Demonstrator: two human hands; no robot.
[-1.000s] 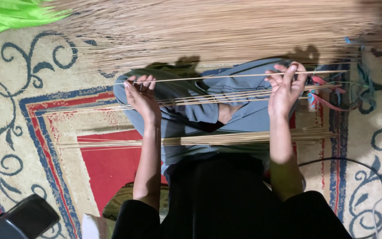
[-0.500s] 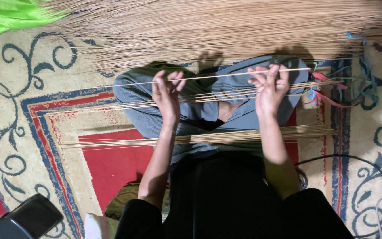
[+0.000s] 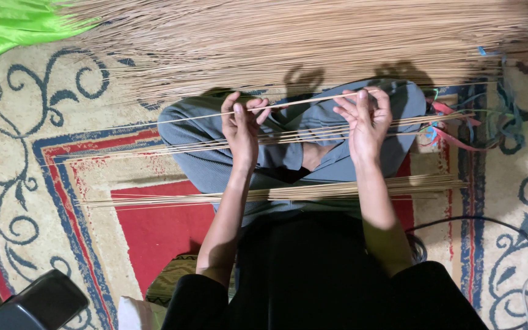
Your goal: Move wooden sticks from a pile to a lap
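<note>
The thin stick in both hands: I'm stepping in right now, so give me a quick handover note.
Left hand: pinches the thin stick.
Right hand: pinches the same stick further along; it runs level between both.
Things: a few loose sticks lie across the lap, a small bundle nearer the body, a big pile beyond the knees, ribbons on the right.
Done: some sticks set aside.
Left: the big pile.

Dry matt straw sticks (image 3: 288, 36), woven patterned carpet (image 3: 44, 140).

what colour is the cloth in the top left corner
Bright green. The cloth shows best in the head view, lying beside the pile of sticks.
</note>
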